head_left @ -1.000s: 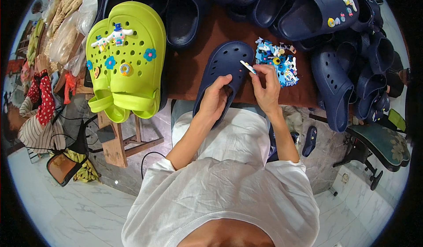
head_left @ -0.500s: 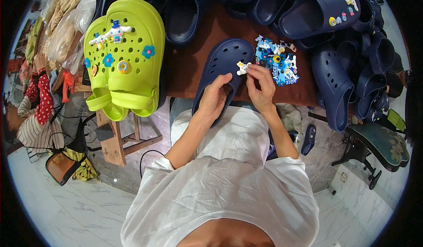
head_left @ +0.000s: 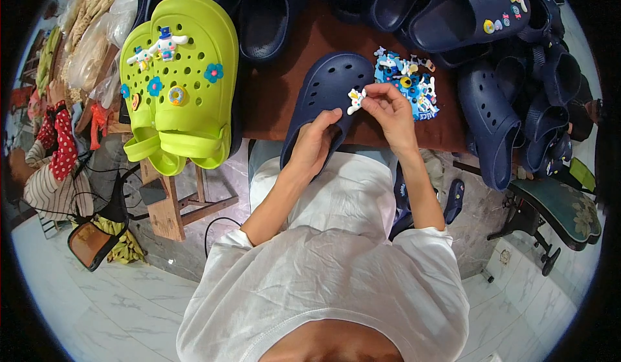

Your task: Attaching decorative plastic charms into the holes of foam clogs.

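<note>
A navy clog (head_left: 326, 87) with round holes lies tilted over the table's near edge. My left hand (head_left: 315, 139) grips it by its opening, thumb on top and the fingers partly hidden inside and beneath. Between thumb and fingertips my right hand (head_left: 391, 113) pinches a small white rabbit-like shoe charm (head_left: 355, 100), held over the right side of the clog's upper. Whether the charm touches the clog I cannot tell. Just beyond the right hand is a heap of mixed white, blue and yellow charms (head_left: 407, 77) on a blue printed sheet.
Lime-green clogs (head_left: 194, 71) decorated with charms stand at the left. Navy clogs (head_left: 488, 116) crowd the brown-covered table (head_left: 278, 97) at the back and right. A stool (head_left: 168, 203) and a patterned chair (head_left: 556, 210) flank me. Another person's dotted sleeve (head_left: 63, 139) shows far left.
My right hand has turned and shifted slightly, tilting the white charm more upright beside the clog's edge. The left hand keeps its hold on the clog.
</note>
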Motion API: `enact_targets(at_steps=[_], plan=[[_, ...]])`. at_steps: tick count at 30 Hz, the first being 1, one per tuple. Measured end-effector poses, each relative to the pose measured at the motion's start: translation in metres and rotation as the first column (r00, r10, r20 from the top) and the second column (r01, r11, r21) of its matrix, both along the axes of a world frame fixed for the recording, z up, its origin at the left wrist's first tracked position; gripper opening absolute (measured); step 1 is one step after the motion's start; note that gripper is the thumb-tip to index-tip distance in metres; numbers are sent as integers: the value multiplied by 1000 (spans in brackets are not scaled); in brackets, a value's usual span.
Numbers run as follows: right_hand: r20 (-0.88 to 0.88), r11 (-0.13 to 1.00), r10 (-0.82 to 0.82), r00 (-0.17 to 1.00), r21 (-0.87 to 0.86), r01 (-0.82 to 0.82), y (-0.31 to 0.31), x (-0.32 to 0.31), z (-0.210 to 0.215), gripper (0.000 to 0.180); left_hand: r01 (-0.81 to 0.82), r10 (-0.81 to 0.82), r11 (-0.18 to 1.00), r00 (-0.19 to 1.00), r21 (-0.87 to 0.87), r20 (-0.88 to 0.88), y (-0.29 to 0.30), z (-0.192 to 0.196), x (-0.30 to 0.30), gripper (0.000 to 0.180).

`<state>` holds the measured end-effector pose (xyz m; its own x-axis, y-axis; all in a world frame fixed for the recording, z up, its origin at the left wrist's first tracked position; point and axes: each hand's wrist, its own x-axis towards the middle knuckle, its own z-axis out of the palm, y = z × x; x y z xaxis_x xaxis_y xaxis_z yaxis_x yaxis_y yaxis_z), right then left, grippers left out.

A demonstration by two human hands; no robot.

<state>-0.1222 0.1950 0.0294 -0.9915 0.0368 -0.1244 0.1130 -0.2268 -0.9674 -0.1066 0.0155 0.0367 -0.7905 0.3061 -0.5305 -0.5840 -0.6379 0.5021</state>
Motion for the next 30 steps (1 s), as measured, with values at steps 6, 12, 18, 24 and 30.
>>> enact_targets(at_steps=[6, 12, 18, 24, 30], plan=[[38, 990, 103, 994, 90, -106, 12, -13, 7, 30, 43, -42, 997, 999, -57, 11, 0, 16, -4, 29], [101, 951, 207, 973, 215, -224, 18, -26, 21, 30, 74, -73, 994, 997, -78, 10, -3, 12, -3, 29], [174, 893, 320, 931, 272, -357, 25, -39, 30, 26, 83, -83, 992, 997, -99, 13, -1, 16, -2, 28], [177, 815, 388, 904, 393, -427, 25, -45, 39, 22, 63, -64, 995, 998, -84, -10, 1, 2, 1, 19], [140, 767, 381, 914, 504, -397, 21, -48, 48, 23, 33, -31, 995, 999, -96, 23, 5, 14, 1, 24]])
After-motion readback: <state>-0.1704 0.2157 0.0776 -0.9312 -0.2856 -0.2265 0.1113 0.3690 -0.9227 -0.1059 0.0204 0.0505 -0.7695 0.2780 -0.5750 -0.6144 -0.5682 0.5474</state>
